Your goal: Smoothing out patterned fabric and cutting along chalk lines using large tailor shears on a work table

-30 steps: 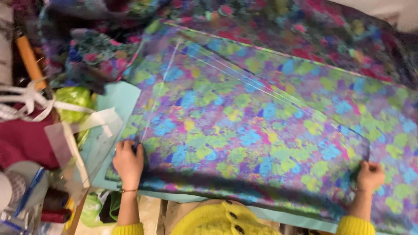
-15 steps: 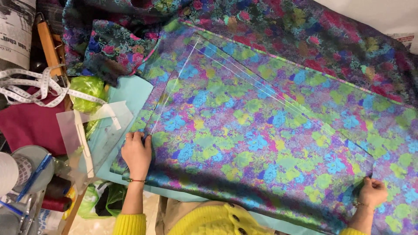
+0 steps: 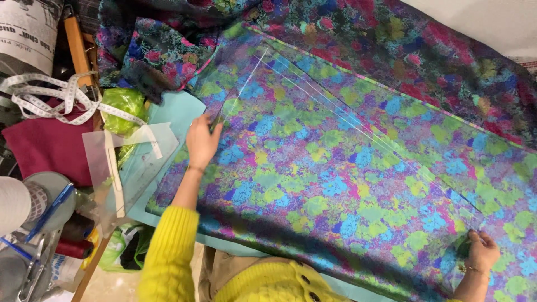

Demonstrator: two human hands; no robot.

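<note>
A large multicoloured floral fabric [image 3: 347, 145] lies spread over a light blue table surface [image 3: 173, 112], with white chalk lines drawn across it. My left hand [image 3: 201, 142], in a yellow sleeve, rests flat on the fabric near its left edge by the end of a chalk line. At the lower right, my right hand [image 3: 481, 254] pinches the fabric near its front edge. A darker stretch of the same kind of cloth [image 3: 391, 39] is bunched along the far side.
Left of the fabric lie a clear plastic ruler [image 3: 120, 154], a white tape measure [image 3: 50, 95], a maroon cloth [image 3: 42, 142] and a green bag [image 3: 123, 103]. Thread spools [image 3: 72, 235], a blue pen [image 3: 47, 212] and scissors [image 3: 28, 268] crowd the lower left.
My left hand has moved away from me along the fabric's left edge. The right hand keeps its hold near the lower right. The view has shifted toward me.
</note>
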